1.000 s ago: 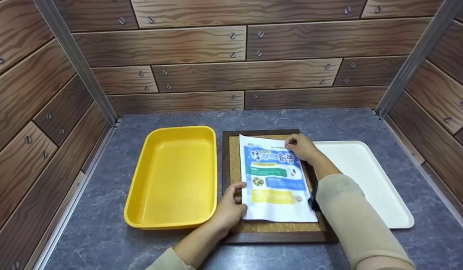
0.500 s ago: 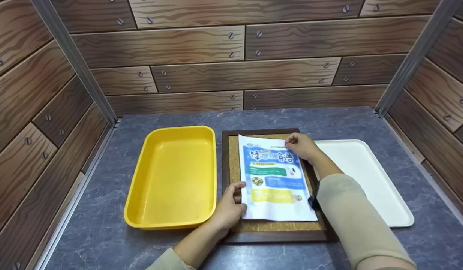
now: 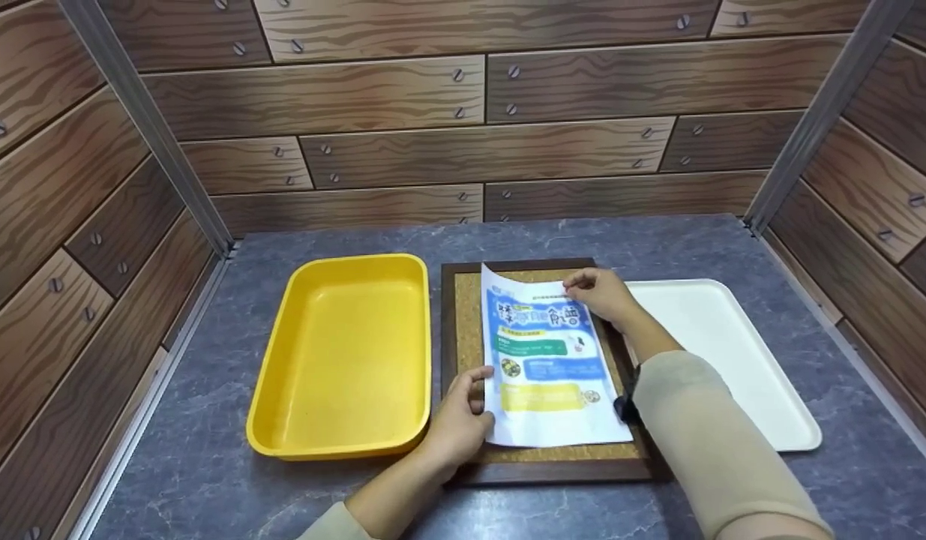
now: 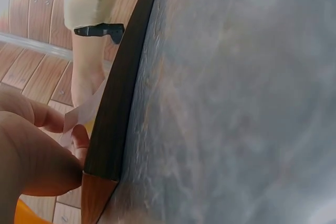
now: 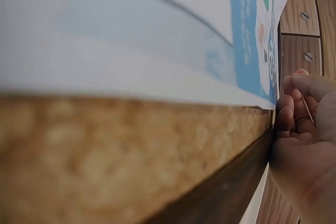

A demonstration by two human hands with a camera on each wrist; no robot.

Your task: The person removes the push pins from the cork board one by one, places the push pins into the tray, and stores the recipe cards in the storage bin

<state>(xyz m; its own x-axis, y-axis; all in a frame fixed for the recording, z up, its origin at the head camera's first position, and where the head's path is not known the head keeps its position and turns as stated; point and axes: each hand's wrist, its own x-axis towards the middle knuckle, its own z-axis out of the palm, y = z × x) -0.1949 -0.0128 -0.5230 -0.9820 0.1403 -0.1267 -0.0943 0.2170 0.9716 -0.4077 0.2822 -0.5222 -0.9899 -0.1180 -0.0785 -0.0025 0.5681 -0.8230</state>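
Note:
A printed paper sheet with blue, green and yellow blocks lies over a cork board in a dark wooden frame. Its top left corner curls up off the cork. My left hand pinches the sheet's left edge; in the left wrist view the paper passes between thumb and fingers. At the sheet's top right corner my right hand has thumb and forefinger together. The right wrist view shows a tiny red thing between those fingertips, mostly hidden, its kind unclear.
A deep yellow tray stands left of the board, close to the left forearm. On the right, a flat white tray lies partly under the right arm. Wood-patterned walls enclose the grey marbled table at back and sides.
The sheet's upper left corner has risen and its top edge now bows. Both hands stay at nearly the same places, and the head view has shifted slightly.

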